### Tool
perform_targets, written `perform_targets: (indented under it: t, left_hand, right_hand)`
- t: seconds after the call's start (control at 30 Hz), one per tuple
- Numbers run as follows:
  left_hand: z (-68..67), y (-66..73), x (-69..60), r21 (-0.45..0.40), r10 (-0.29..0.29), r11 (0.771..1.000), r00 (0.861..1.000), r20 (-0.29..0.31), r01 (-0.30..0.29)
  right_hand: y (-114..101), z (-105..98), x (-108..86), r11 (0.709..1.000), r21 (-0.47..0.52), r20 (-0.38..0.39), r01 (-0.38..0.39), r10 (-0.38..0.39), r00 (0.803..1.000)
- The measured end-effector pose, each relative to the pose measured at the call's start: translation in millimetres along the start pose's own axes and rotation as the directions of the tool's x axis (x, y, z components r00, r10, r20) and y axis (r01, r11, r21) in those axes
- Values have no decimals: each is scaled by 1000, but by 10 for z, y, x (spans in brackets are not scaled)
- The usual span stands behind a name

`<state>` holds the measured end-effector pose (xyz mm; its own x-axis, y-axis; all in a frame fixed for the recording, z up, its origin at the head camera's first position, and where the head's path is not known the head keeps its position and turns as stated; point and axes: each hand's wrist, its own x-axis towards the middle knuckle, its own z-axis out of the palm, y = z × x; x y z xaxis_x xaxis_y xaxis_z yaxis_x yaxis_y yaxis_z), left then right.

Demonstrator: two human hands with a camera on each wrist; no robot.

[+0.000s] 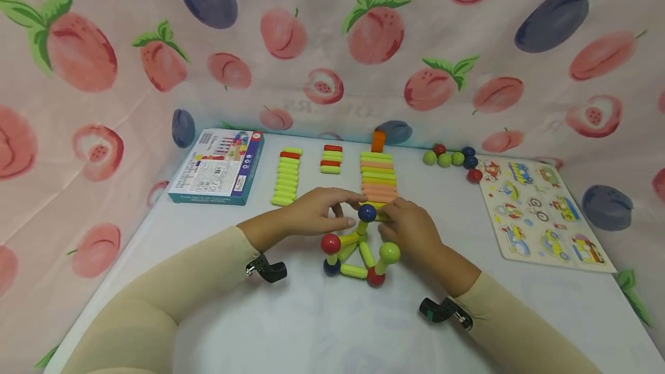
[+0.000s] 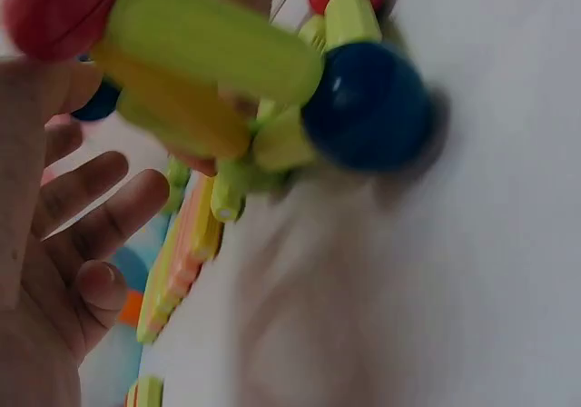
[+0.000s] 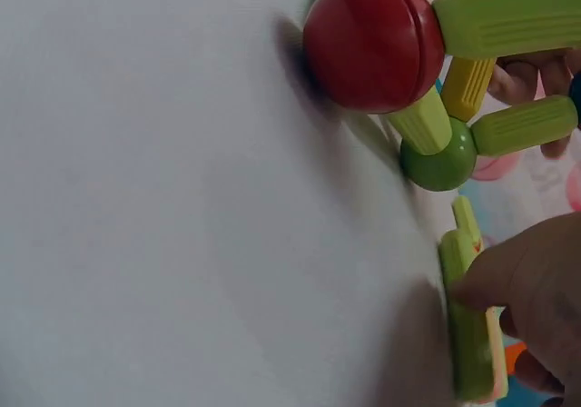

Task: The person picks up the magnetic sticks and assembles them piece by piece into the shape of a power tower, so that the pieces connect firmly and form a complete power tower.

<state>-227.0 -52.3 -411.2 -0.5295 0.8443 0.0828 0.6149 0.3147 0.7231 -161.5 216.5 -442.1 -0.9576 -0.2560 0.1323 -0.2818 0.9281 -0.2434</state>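
A frame of ribbed building sticks (image 1: 354, 271) and balls stands on the table, with a blue ball (image 1: 367, 213), a red ball (image 1: 331, 243) and a light green ball (image 1: 389, 253) topping its uprights. My left hand (image 1: 319, 212) is beside its far left side, fingers loosely spread; in the left wrist view its thumb is close to the red ball (image 2: 64, 12), contact unclear. Behind the frame, my right hand (image 1: 413, 227) pinches a yellow-green stick (image 3: 467, 334) at the near end of a stick row (image 1: 378, 178). Its fingers partly hide that stick.
Shorter stick rows (image 1: 287, 180) (image 1: 331, 159) lie left of the middle, near a toy box (image 1: 218, 166). An orange block (image 1: 378, 141) is at the back. Loose balls (image 1: 444, 160) and a picture puzzle board (image 1: 542, 212) lie on the right. A patterned cloth hangs behind.
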Motion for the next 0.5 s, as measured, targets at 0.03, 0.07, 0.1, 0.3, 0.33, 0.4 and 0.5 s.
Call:
perform_targets:
  t: [0.03, 0.07, 0.1, 0.3, 0.33, 0.4, 0.5]
  left_hand:
    - [32, 20, 27, -18, 6, 1000, 1000, -9, -6]
    - [58, 37, 50, -40, 16, 999, 1000, -14, -17]
    - [81, 57, 70, -55, 23, 998, 1000, -18, -24]
    - [133, 111, 141, -75, 37, 996, 999, -22, -39]
    - [135, 110, 140, -80, 35, 996, 999, -26, -37]
    - [139, 101, 131, -88, 30, 996, 999, -33, -33]
    - [140, 83, 112, -104, 28, 994, 999, -41, -32]
  right_hand:
    - [-14, -12, 7, 1000, -6, 10, -11, 11, 1000]
    - [-18, -23, 14, 1000, -12, 28, -26, 26, 999]
    - [-15, -37, 18, 999, -15, 52, -42, 43, 998]
    - [125, -218, -37, 925, 287, 269, -249, 171, 948]
    - [158, -247, -58, 858, 416, 311, -302, 178, 934]
    - [196, -287, -113, 663, 641, 382, -386, 160, 910]
    - [183, -289, -205, 440, 800, 426, -407, 60, 903]
